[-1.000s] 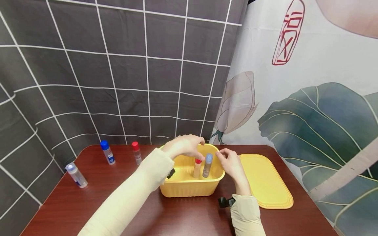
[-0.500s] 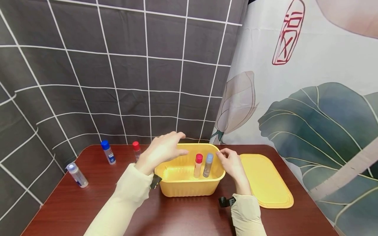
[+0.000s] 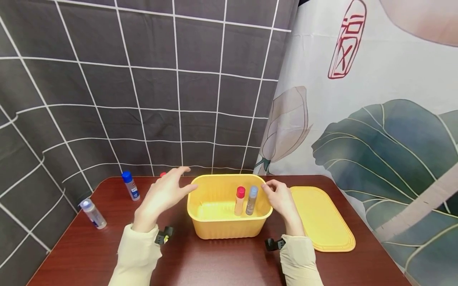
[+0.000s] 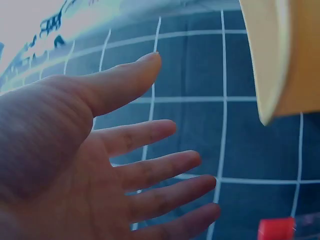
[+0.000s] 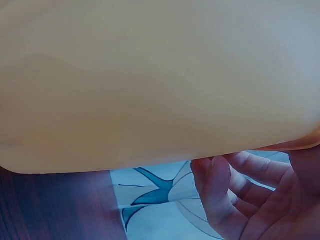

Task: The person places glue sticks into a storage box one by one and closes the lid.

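Note:
A yellow tub (image 3: 229, 228) stands mid-table. Inside it, upright and side by side, are a red-capped bottle (image 3: 239, 200) and a light-blue-capped bottle (image 3: 252, 200). My left hand (image 3: 175, 184) hovers just left of the tub with fingers spread and holds nothing; the left wrist view shows its open palm (image 4: 140, 165) beside the tub's rim (image 4: 280, 55). My right hand (image 3: 272, 190) holds the tub's right rim. In the right wrist view its fingers (image 5: 235, 195) curl beside the tub wall (image 5: 150, 85).
A yellow lid (image 3: 322, 218) lies flat to the right of the tub. On the table's left stand a blue-capped bottle (image 3: 130, 185) and a clear-capped bottle (image 3: 92, 212). Another red cap (image 4: 276, 230) shows behind my left hand. Curtains hang behind the table.
My left hand left the red-capped bottle standing in the tub and drew back left, fingers spreading open. The right hand stayed on the rim.

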`<state>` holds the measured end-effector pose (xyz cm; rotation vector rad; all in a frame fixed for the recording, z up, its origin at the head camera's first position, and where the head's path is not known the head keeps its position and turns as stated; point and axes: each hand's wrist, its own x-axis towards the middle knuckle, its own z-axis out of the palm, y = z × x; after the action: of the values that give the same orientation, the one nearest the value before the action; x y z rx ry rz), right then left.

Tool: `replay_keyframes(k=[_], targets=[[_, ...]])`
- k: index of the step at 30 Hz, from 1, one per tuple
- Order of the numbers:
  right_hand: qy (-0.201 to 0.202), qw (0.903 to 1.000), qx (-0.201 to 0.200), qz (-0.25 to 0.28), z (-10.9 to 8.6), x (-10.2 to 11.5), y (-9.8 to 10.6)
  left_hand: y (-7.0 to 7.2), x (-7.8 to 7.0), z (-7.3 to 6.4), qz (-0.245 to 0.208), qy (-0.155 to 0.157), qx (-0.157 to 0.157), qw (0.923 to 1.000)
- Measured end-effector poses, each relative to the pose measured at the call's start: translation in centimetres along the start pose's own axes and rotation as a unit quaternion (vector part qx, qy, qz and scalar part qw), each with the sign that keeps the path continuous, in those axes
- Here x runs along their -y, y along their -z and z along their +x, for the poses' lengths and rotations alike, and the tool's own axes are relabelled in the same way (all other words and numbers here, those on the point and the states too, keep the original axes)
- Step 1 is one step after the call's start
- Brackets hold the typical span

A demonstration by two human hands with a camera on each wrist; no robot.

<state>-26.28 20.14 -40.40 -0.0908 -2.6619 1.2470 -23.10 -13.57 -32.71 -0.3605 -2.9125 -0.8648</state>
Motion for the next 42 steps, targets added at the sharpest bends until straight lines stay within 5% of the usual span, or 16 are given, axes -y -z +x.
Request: replay_keyframes(k=[8, 25, 42], targets=[[0.003, 1.0000, -0.002, 0.000, 0.0, 0.1, 0.1, -0.7, 3.2, -0.4, -0.048, 0.038, -0.024, 0.9979], [0.005, 1.0000, -0.003, 0.004, 0.0, -0.1, 0.0, -3.2, 8.3, 1.1, -0.056, 0.114, -0.125, 0.9839], [0.002, 1.0000, -0.001, 0.004, -0.1, -0.2, 0.0, -5.3, 11.1, 3.4, -0.100, 0.112, -0.163, 0.9751]])
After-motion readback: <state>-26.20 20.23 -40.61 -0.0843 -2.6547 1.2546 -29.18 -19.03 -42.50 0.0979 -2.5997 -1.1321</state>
